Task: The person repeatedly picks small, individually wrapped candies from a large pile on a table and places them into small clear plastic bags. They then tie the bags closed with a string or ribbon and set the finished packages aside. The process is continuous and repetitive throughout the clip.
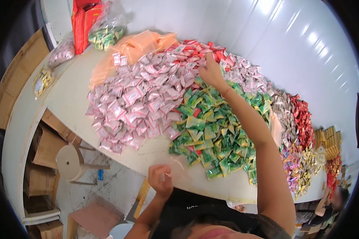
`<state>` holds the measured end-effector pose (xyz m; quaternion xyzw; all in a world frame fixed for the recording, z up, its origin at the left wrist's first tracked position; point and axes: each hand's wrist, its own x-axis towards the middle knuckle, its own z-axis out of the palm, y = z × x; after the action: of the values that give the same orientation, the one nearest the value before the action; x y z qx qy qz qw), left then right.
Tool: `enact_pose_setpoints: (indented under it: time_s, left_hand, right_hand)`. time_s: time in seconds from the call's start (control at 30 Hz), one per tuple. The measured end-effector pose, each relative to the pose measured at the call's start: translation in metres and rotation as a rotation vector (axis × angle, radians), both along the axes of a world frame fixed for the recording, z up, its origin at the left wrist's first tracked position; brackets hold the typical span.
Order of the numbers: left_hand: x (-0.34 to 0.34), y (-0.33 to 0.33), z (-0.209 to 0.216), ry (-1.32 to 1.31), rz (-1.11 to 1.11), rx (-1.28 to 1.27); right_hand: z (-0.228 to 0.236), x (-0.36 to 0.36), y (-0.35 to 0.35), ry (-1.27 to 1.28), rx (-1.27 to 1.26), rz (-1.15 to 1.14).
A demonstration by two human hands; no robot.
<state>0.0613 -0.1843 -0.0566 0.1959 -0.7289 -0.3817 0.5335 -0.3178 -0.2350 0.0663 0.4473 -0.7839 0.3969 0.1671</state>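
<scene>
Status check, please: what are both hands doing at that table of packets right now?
Right hand reaching into the red-and-pink packets at the far pile. Left hand pinching a clear pouch at the table edge. Green packets under the arm.

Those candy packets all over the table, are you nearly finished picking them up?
Not nearly. Done: nothing visibly sorted yet. In hand: the right hand reaches into the far red packets, while the left hand pinches a thin clear bag at the table edge; what it contains can't be made out. Left: big heaps of pink packets and green packets remain.
</scene>
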Motion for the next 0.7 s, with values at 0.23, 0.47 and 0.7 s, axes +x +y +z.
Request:
enact_pose_setpoints:
  time_s: [0.23, 0.47, 0.7]
  left_hand:
    - [-0.013, 0.005, -0.007, -0.057, 0.092, 0.075]
    - [-0.009, 0.002, -0.009, -0.085, 0.089, 0.046]
    - [-0.004, 0.006, -0.005, -0.133, 0.042, 0.072]
  right_hand:
    - [-0.035, -0.167, -0.047, 0.197, 0.642, -0.296]
    - [0.002, -0.192, -0.043, -0.091, 0.635, -0.198]
    - [0.012, -0.194, 0.098, -0.021, 0.788, -0.220]
